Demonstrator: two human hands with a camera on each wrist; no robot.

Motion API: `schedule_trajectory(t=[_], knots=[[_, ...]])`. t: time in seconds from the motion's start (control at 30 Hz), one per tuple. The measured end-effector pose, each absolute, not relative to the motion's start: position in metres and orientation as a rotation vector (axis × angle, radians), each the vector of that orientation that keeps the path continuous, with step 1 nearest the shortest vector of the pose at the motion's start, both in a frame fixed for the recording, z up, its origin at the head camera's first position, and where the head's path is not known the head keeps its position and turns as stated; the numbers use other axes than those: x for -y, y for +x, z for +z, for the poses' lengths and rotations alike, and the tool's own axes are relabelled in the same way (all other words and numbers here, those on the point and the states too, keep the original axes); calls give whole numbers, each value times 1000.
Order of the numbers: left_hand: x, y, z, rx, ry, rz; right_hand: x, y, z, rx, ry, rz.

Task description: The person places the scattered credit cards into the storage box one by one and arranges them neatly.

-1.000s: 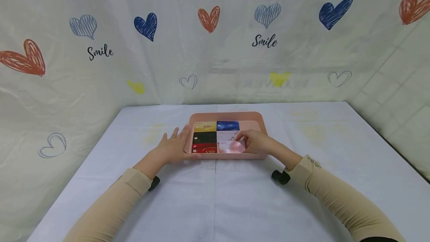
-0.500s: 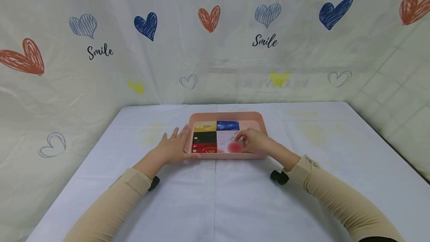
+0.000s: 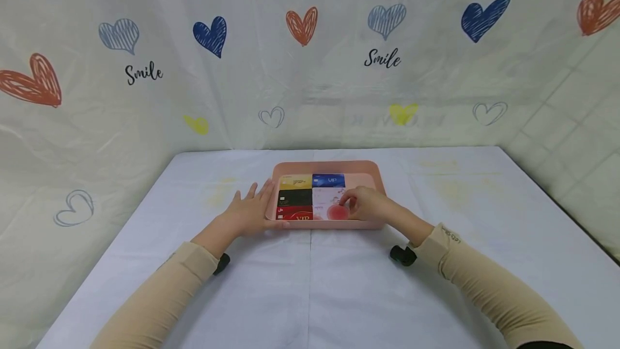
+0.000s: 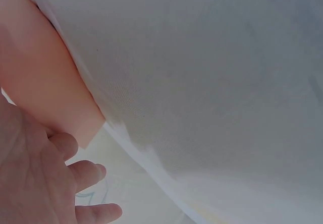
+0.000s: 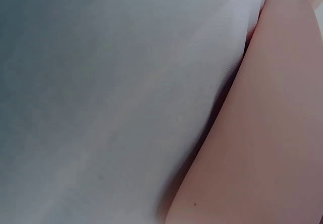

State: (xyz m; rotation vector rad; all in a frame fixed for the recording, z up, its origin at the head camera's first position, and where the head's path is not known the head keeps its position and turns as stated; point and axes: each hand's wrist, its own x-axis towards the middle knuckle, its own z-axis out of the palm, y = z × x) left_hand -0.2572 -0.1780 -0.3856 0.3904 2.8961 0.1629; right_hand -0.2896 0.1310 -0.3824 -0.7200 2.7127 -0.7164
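In the head view a pink tray (image 3: pixel 368 166) stands on the white-covered table, with bank-style cards laid in two columns. The left column has a gold card (image 3: pixel 296 181), a black card (image 3: pixel 295 197) and a red card (image 3: pixel 294 213). A blue VIP card (image 3: pixel 328 180) tops the other column, above pale pink printing and a pink card with a red circle (image 3: pixel 337 212). My right hand (image 3: pixel 370 203) has its fingers curled at that pink card's right edge and appears to pinch it; the fingertips are partly hidden. With fingers spread, my left hand (image 3: pixel 249 214) rests against the tray's left side.
A white cloth (image 3: pixel 310 284) covers the table. Behind it hangs a pale curtain (image 3: pixel 334 85) printed with hearts and "Smile". The tray's outer wall (image 5: pixel 257 113) fills the right side of the right wrist view.
The pink card under my right hand has lost its glare and now looks flatter, its circle redder. My right hand shifted slightly left; my left hand stayed put.
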Motion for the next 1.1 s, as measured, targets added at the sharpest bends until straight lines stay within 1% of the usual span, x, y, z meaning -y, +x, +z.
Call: schedule_trajectory(t=[0.7, 1.1], knots=[[172, -260, -386, -2884, 407, 152, -139, -288, -380, -2713, -702, -752], [184, -264, -380, -2913, 436, 110, -158, -282, -356, -2809, -651, -933]])
